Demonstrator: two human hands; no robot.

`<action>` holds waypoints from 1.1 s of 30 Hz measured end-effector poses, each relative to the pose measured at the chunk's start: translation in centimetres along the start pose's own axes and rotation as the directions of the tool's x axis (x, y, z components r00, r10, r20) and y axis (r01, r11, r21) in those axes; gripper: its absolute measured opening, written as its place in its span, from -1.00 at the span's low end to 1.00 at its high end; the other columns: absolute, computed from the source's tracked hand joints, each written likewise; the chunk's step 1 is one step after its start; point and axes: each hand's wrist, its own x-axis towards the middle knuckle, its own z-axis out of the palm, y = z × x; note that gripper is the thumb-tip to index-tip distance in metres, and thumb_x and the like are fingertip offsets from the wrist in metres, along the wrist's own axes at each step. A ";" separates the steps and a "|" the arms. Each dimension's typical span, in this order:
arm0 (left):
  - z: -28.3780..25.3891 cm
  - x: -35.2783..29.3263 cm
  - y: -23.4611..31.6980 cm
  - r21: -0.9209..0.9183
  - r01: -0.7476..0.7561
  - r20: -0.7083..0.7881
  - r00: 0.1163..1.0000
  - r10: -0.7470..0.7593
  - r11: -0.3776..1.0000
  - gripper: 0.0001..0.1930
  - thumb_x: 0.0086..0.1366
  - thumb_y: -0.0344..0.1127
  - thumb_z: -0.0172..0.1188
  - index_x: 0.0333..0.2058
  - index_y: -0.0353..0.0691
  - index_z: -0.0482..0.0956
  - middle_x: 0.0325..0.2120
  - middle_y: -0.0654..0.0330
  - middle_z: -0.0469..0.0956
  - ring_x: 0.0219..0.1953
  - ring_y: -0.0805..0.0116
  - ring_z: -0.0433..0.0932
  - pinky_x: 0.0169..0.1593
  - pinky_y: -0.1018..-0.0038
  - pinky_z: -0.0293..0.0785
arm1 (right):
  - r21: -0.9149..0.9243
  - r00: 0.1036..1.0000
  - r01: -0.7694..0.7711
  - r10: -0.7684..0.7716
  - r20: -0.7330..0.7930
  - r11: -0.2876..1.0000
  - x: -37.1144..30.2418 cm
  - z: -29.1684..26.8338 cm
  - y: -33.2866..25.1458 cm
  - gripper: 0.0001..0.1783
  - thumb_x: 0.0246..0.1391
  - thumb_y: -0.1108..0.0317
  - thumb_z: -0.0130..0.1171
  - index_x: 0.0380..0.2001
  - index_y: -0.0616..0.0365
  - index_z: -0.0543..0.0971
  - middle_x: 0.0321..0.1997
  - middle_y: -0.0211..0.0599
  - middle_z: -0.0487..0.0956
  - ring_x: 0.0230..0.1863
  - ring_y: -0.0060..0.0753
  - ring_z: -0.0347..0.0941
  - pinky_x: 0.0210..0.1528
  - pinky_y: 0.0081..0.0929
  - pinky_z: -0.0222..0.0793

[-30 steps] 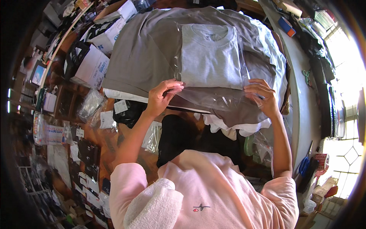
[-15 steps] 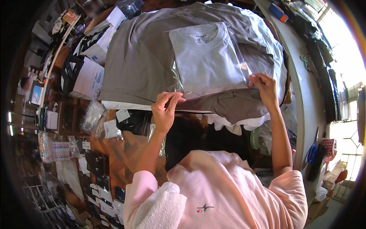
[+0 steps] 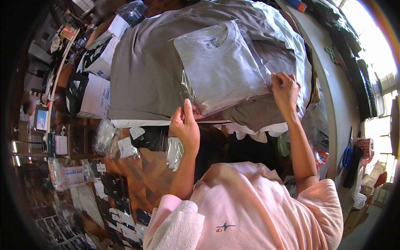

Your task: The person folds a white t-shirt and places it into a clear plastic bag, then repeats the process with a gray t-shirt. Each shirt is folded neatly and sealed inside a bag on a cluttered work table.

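Head view, glossy clear bag (image 3: 214,107) around folded pale grey shirt (image 3: 221,62)

Support: brown cloth stack (image 3: 141,71) | on it: bagged pale-grey shirt (image 3: 227,64)

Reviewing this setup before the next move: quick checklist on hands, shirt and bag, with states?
1. Folded shirt inside clear bag: ok, plastic shows around it.
2. Clear bag square to the person: not ok, it lies skewed on the grey-brown garment.
3. Right hand on clear bag: ok, fingers pinching near its near right corner.
4. Left hand gripping clear bag: cannot tell, it is at the near left corner, grip partly hidden.
5. Clear bag sealed: cannot tell.
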 end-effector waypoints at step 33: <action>-0.7 5.0 1.0 0.686 -0.655 0.376 0.692 0.616 0.317 -0.37 0.16 0.05 0.10 0.14 -0.13 0.26 0.14 0.11 0.22 0.22 0.04 0.11 0.23 -0.11 -0.21 | -0.079 0.765 0.573 -0.499 0.407 0.816 -2.4 -3.5 -6.4 -0.38 0.06 -0.11 -0.01 -0.03 0.21 0.44 0.09 -0.16 0.37 0.10 -0.07 0.24 0.23 -0.01 -0.09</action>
